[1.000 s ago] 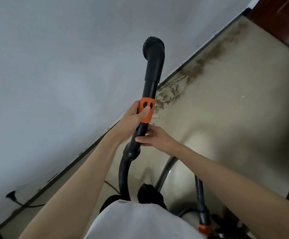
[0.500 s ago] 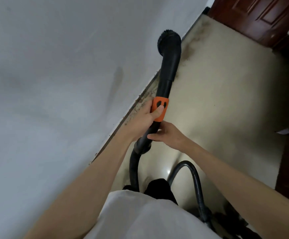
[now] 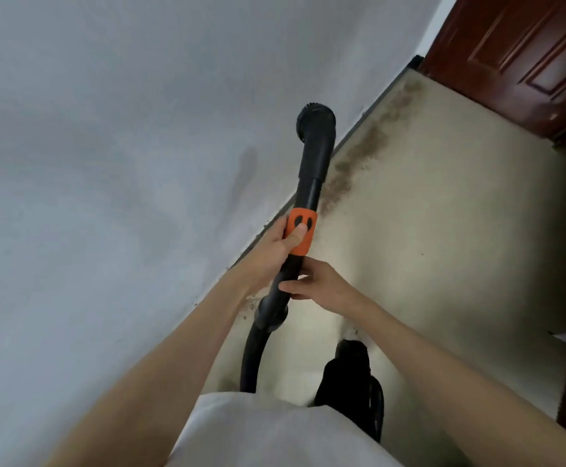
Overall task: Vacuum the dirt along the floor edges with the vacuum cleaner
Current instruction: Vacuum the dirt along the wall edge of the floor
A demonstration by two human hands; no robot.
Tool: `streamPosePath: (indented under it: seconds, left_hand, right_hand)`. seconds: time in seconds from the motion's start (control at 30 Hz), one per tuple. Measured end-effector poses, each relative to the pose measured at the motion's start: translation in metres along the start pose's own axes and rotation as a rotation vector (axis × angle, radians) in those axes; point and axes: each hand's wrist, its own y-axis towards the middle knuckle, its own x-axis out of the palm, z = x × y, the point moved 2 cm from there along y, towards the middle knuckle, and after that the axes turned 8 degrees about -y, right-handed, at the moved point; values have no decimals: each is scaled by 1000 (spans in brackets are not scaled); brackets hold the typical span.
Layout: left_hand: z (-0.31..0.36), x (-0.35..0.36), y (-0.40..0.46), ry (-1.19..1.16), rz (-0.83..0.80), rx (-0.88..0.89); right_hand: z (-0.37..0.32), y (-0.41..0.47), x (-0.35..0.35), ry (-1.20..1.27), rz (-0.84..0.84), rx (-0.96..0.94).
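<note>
Since the earlier frame the brush head [image 3: 316,124] has swung left, off the dirt band [image 3: 359,160] and up beside the wall [image 3: 106,163]. Nearest the wall's base, the right hand [image 3: 318,284] pinches the black vacuum wand [image 3: 310,183]; the left hand [image 3: 280,242] clasps its orange collar [image 3: 301,232]. Farther along, dirt hugs the skirting toward the door [image 3: 524,55]; a raised head risks skipping it or scuffing the wall.

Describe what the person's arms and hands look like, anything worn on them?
Both forearms are bare, with no sleeves showing in view. The left hand and right hand wear no gloves, and no rings, watch or bracelet are visible. A white garment covers the torso below.
</note>
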Motion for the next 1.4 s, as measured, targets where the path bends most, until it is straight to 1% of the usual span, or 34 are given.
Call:
streamPosePath:
  seconds: [0.1,0.27,0.4,0.53,0.6,0.67,0.77,0.83,0.93,1.0,1.1,1.2,1.3,1.4]
  left_hand:
    - [10,24,34,61,123,38]
    - [41,80,78,38,320,64]
    - [61,111,100,-48,383,80]
    - [68,122,112,-100,439,111]
    - [69,122,113,-71,459,123]
    - [69,119,108,7,485,119]
    - [72,107,90,76,549,122]
    - [74,96,75,15,613,149]
    - [75,86,55,-173,701,232]
    - [73,84,45,-248,755,276]
    - [69,80,33,-318,814,323]
    - [64,76,21,-364,853,355]
    - [63,70,7,-384,878,398]
    - [55,61,-18,-438,942,432]
  right_hand:
    - [4,21,-45,8,-90,-37]
    - [3,35,-128,-27,-210,-80]
    - [-1,40,-178,-80,-237,-131]
    - [-8,54,-201,-167,-300,-185]
    - [-12,59,-201,-152,-356,-179]
    - [-16,61,-193,-152,-407,-178]
    - [-28,61,-174,-238,-422,-237]
    - [-41,61,-162,-258,-447,-271]
    - [-52,64,-148,-285,-511,-314]
    - [-53,65,-141,-291,-547,-327]
    - [-56,67,-131,-325,-585,-359]
    - [-56,64,-119,-424,-624,-386]
    - [-58,65,-104,-524,-692,-428]
    - [-57,62,-80,-609,-778,-471]
